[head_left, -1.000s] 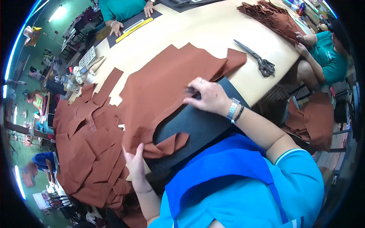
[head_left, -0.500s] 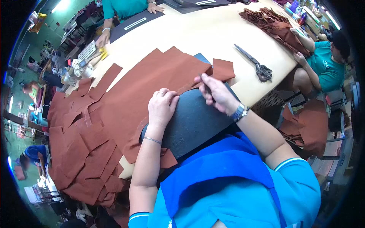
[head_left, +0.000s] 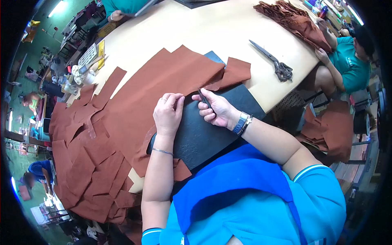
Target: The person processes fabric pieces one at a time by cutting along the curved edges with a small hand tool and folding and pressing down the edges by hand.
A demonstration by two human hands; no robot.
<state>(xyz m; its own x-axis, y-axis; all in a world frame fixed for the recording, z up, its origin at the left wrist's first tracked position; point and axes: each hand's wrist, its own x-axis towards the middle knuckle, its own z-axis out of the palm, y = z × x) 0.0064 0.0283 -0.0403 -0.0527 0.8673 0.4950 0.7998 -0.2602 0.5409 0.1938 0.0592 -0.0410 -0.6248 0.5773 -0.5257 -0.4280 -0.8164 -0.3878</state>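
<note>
My left hand (head_left: 168, 112) rests at the edge of a large reddish-brown sheet of material (head_left: 159, 77), its thumb and forefinger pinched together. Whatever is between those fingertips is too small to make out. In my right hand (head_left: 216, 108) is a small, narrow dark tool that looks like thread snips (head_left: 205, 98), its tip pointing toward the sheet's curved cut edge. Under both hands lies a black flat panel (head_left: 204, 134), partly covered by the brown sheet. A narrow brown flap (head_left: 236, 72) extends from the sheet at the right.
Large dark scissors (head_left: 271, 61) lie on the pale table (head_left: 196, 28). Overlapping brown pieces (head_left: 81, 163) are heaped at left; another brown pile (head_left: 288, 24) is at the far right. Co-workers sit at the right (head_left: 353, 61) and stand across the table (head_left: 122, 6).
My right hand has moved left with the dark tool, closer to my left hand. My left hand has shifted slightly left and up. The co-worker across the table has lifted a dark panel.
</note>
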